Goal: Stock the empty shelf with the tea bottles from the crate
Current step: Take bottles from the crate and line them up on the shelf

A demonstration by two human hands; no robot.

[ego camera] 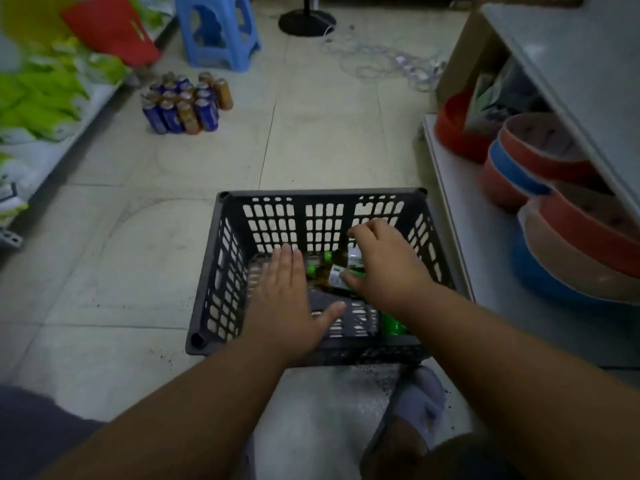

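Pale tiled floor [329,140], dark crate [214,271] in the aisle, tea bottles [332,275] lying low inside it. Right hand [388,268] curls over a bottle, though whether it grips I cannot tell; left hand [284,296] reaches in flat, fingers straight. Best to clasp a bottle round its body, lift clear of the rim, then swing to the shelf [460,216] alongside.

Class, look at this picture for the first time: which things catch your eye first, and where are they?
Two bare hands reach into the dark slotted plastic crate at centre; the right hand curls over green-labelled tea bottles, the left hand lies flat. A cluster of blue and amber cans stands on the floor beyond.
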